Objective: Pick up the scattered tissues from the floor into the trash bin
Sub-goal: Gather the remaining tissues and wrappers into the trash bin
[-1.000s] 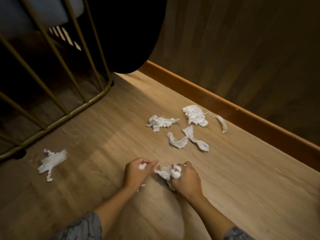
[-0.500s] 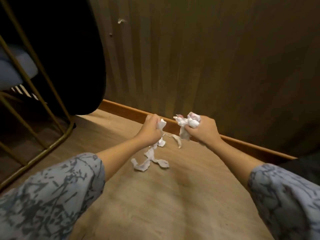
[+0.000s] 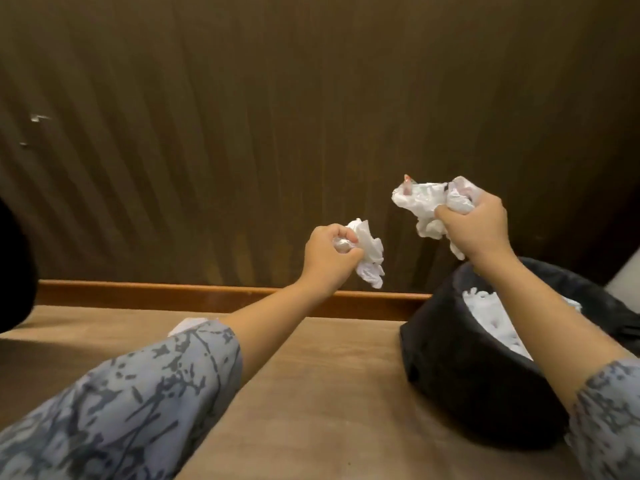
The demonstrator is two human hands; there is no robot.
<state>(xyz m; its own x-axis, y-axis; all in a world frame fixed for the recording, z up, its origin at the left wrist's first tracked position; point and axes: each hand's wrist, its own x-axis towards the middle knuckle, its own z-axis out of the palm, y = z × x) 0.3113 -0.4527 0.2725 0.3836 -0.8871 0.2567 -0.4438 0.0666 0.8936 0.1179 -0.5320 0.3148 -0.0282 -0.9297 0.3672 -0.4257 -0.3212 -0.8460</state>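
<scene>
My left hand (image 3: 327, 256) grips a crumpled white tissue wad (image 3: 369, 252) in the air, left of the bin. My right hand (image 3: 476, 226) grips a bigger bunch of white tissues (image 3: 424, 204), held above the bin's far rim. The black trash bin (image 3: 460, 368) stands on the floor at the right, lined with a dark bag, and white tissues (image 3: 491, 315) lie inside it. My right forearm crosses over its opening. One white tissue (image 3: 183, 326) lies on the floor, partly hidden behind my left sleeve.
A dark ribbed wall panel (image 3: 277, 133) with an orange-brown skirting board (image 3: 207, 296) runs close behind. The wooden floor (image 3: 329, 393) spreads between my arms. A dark rounded object (image 3: 14, 271) sits at the left edge, a pale object (image 3: 627, 278) at the right edge.
I lifted both hands with their tissues from the floor and swung right. The bin has come into view; the metal chair frame and the scattered pile have left it.
</scene>
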